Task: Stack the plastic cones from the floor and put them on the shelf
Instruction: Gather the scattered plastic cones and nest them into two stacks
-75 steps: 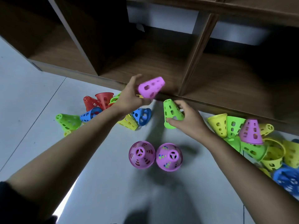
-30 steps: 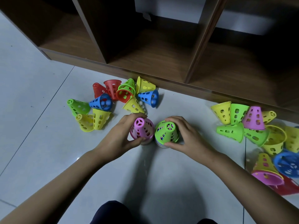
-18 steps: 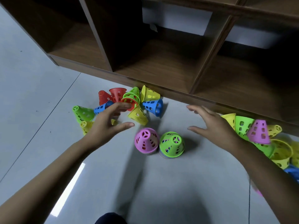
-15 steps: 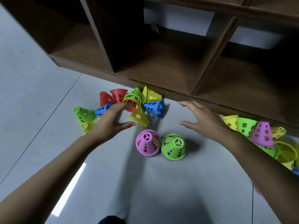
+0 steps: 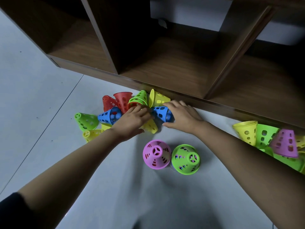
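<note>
Two upright cone stacks stand on the floor, a purple stack [image 5: 156, 154] and beside it a green-topped stack [image 5: 185, 159]. Behind them lies a pile of loose cones at the shelf's foot. My right hand [image 5: 183, 116] wraps the wide end of a blue cone [image 5: 160, 113] that lies on its side. My left hand [image 5: 132, 120] reaches into the same pile, with fingers and thumb closing around a yellow cone [image 5: 151, 127] that it mostly hides. The wooden shelf [image 5: 165, 66] has open compartments with nothing in them.
The left pile also holds a green cone [image 5: 85, 120], another blue cone [image 5: 109, 115], red cones [image 5: 122, 100] and a yellow cone [image 5: 157, 99]. A second pile with yellow [image 5: 246, 132], green [image 5: 265, 134] and purple cones [image 5: 284, 143] lies at the right, against the shelf base.
Both hands let go of the two upright stacks and moved back to the left pile. The right hand now grips the blue cone, and the left hand covers the yellow one.
</note>
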